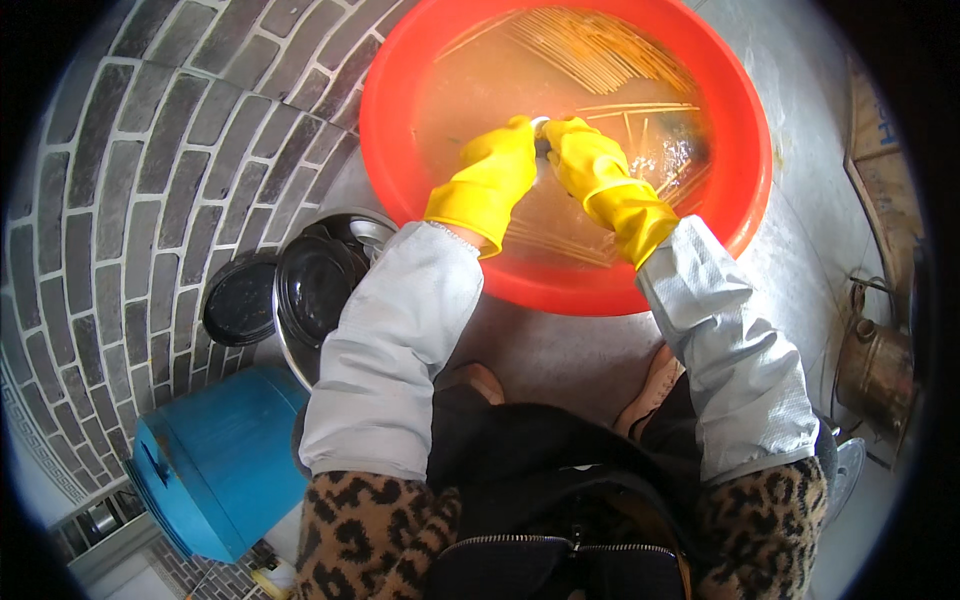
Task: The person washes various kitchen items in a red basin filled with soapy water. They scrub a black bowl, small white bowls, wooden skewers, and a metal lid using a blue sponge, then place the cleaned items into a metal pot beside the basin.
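Note:
Yellow rubber gloves cover both of my hands, which meet over the cloudy water of a large red plastic basin (566, 296). My left hand (495, 161) and my right hand (589, 154) have their fingers curled around a small object (541, 129) with a pale, shiny top and a dark underside. The gloves hide most of it, so its kind is unclear. Many chopsticks (600, 56) lie in the water at the far side of the basin. A few more chopsticks (637, 109) lie just beyond my right hand, and others are blurred underwater nearer to me.
Black lids or pans (315, 281) lean together left of the basin, by a grey brick-patterned wall (176, 142). A blue box-like container (225, 450) stands at my left. On the right are a rusty metal can (874, 367) and a cardboard box (885, 172). My shoes (480, 381) are below the basin.

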